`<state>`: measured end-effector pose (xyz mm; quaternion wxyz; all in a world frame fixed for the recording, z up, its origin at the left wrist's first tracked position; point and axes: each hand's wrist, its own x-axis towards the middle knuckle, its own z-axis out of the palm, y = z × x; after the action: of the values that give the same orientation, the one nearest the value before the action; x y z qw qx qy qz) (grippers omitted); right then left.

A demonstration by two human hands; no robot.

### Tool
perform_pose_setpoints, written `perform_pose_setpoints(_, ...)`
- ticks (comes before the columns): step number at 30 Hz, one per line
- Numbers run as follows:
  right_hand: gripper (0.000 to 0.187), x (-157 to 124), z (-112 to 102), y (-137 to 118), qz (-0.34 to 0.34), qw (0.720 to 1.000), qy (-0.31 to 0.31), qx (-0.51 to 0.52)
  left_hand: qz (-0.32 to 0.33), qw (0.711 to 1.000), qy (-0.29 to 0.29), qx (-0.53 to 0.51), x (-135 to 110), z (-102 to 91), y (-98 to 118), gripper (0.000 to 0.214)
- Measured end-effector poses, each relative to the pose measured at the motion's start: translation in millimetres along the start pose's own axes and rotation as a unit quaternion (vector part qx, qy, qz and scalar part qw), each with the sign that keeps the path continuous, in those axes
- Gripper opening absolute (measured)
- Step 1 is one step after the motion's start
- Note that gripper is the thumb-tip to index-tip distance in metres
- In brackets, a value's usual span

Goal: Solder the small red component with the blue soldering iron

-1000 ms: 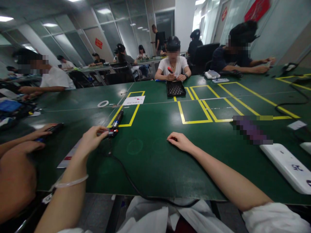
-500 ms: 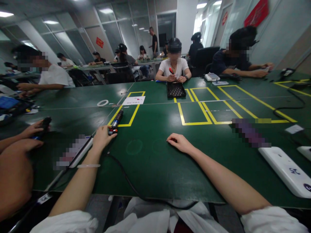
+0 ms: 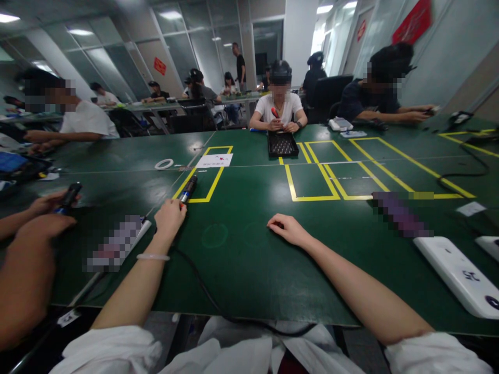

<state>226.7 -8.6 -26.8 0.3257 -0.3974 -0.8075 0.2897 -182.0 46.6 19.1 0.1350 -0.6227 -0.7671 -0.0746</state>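
My left hand (image 3: 170, 218) lies closed over the rear end of a corded electric screwdriver (image 3: 189, 189) that rests on the green table (image 3: 249, 259), its tip pointing away into a yellow taped rectangle. Its black cable (image 3: 202, 288) runs back toward me and over the table's near edge. My right hand (image 3: 286, 227) rests on the table at the centre, fingers loosely curled, with nothing in it.
A white power strip (image 3: 456, 272) lies at the right. A black tray (image 3: 282, 144) sits before the person opposite. A white tape ring (image 3: 164, 164) and a paper card (image 3: 214, 160) lie at mid left. A neighbour's hands (image 3: 47, 205) hold a dark tool at the left.
My left hand has slid forward along the table and closed over the rear of the screwdriver. My right hand has stayed in place.
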Motion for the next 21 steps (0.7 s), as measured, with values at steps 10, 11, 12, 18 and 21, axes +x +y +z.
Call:
perform_pose_setpoints(10,0.015,-2,1,4,0.022,0.998,0.017,0.063,0.126,0.769,-0.271,-0.566,-34,-35.5,136,0.043)
perform_pose_setpoints(11,0.015,-2,2,5,0.032,0.996,0.023,0.086,0.141,0.739,-0.318,-0.576,-41,-40.5,152,0.045)
perform_pose_setpoints(12,0.016,-2,2,6,0.044,0.992,0.028,0.114,0.16,0.716,-0.351,-0.582,-49,-45.1,166,0.046)
perform_pose_setpoints(18,0.023,1,2,10,0.072,0.953,0.086,0.28,0.202,0.68,-0.378,-0.595,-70,-46.8,201,0.044)
perform_pose_setpoints(21,0.032,3,2,9,0.089,0.943,0.077,0.311,0.204,0.681,-0.363,-0.603,-71,-36.0,203,0.04)
